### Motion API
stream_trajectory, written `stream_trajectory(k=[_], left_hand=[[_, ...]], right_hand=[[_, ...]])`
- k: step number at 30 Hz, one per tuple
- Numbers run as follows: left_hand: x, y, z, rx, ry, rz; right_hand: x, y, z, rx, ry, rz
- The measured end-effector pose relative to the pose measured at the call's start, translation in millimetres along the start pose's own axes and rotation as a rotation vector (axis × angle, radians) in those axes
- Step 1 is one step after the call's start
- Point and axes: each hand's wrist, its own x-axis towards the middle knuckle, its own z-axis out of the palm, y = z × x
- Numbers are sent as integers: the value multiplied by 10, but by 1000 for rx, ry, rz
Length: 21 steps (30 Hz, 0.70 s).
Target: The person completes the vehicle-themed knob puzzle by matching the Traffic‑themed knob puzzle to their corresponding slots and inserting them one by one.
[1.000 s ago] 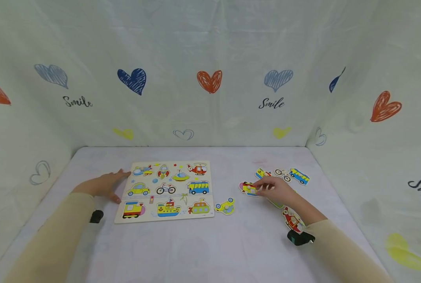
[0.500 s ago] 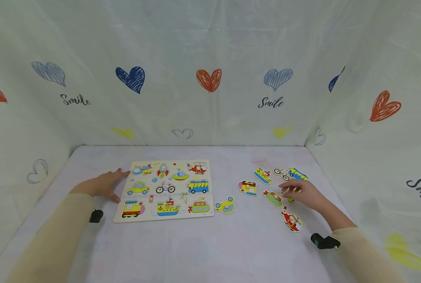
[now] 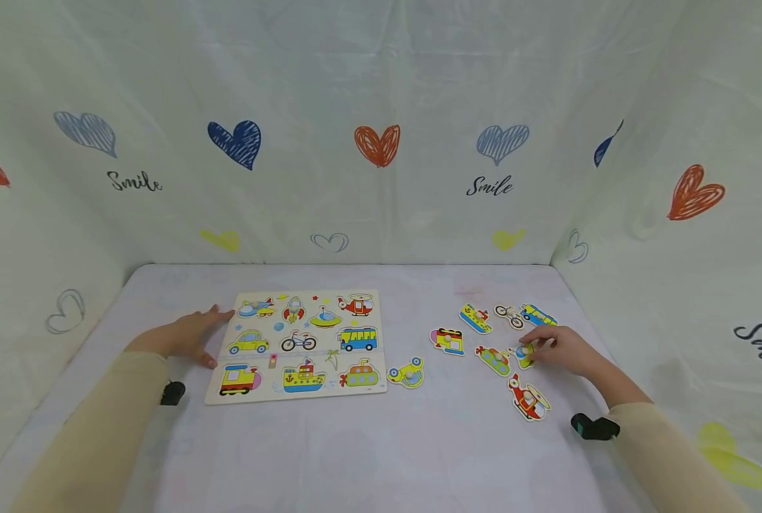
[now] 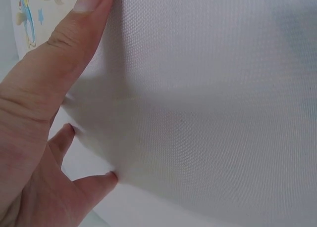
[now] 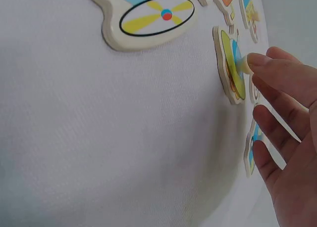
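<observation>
On the white tablecloth [image 3: 368, 456], a train piece [image 3: 448, 340] lies with a yellow car piece [image 3: 407, 372] near its left, a boat piece [image 3: 476, 318], bicycle piece [image 3: 509, 315] and bus piece [image 3: 538, 314] behind it to the right, a helicopter piece [image 3: 528, 399] nearer the camera, and a heart-printed curtain [image 3: 378, 146] far behind.

The puzzle board [image 3: 299, 347] lies on the table [image 3: 381, 456]. Just right of the puzzle board sits a loose car piece [image 3: 407, 372]; farther right, well apart, other loose pieces [image 3: 477, 318] cluster.
</observation>
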Motion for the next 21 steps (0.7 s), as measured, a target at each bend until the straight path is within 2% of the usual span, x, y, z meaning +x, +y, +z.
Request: stream_trajectory(k=[6, 15, 21], left_hand=[[6, 7, 6, -5, -10, -28], [30, 0, 25, -17, -15, -62], [20, 14, 22, -10, -9, -62]], right_hand=[[75, 110, -16, 13, -23, -8], [165, 128, -56, 47, -80, -16], [205, 136, -62, 52, -105, -21]])
